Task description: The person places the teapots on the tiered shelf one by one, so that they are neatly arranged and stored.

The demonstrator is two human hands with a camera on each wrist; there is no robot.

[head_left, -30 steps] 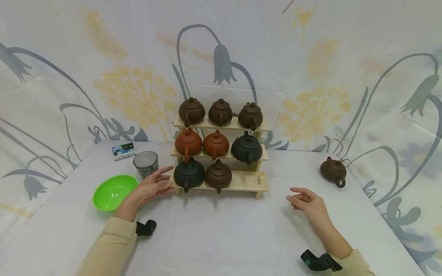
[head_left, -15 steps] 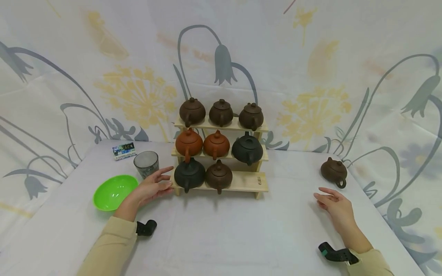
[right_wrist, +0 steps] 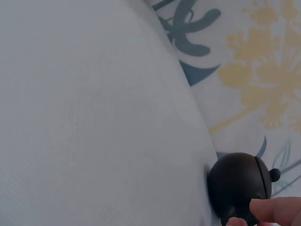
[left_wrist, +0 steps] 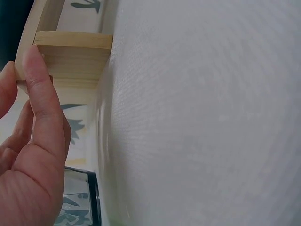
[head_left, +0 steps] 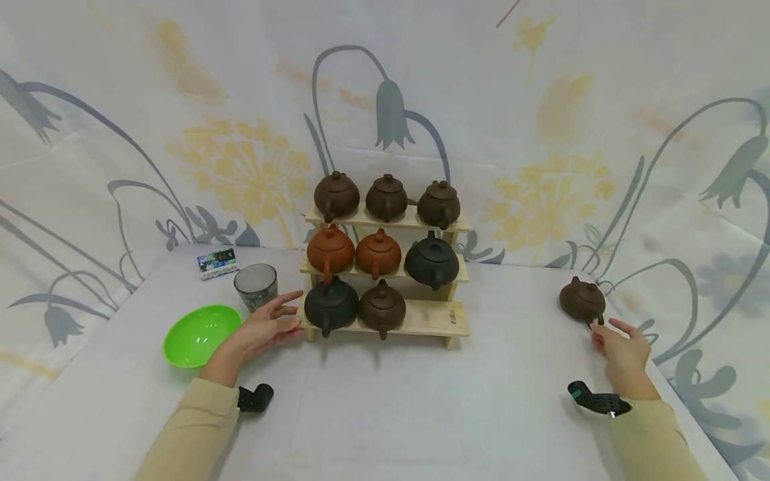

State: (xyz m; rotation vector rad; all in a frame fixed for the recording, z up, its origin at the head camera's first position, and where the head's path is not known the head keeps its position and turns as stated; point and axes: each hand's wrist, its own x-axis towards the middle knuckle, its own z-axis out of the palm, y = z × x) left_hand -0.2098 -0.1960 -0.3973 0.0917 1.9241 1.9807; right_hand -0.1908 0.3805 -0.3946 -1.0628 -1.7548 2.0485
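Note:
A dark brown teapot stands on the cloth at the far right, its handle toward me. My right hand pinches that handle between thumb and fingers; in the right wrist view the teapot's round body shows with the fingertips over the handle. On the other side, my left hand grips the left end of a three-tier wooden shelf at its lowest board, also visible as a wooden end in the left wrist view. The lowest tier bears a black teapot and a brown teapot.
Above them, the middle tier has two orange teapots and a black one; three brown teapots line the top. A green bowl, a glass and a small printed box stand left. Patterned fabric hangs behind.
My right hand has moved right and away from me to the lone brown teapot and taken its handle. My left hand keeps its place on the shelf.

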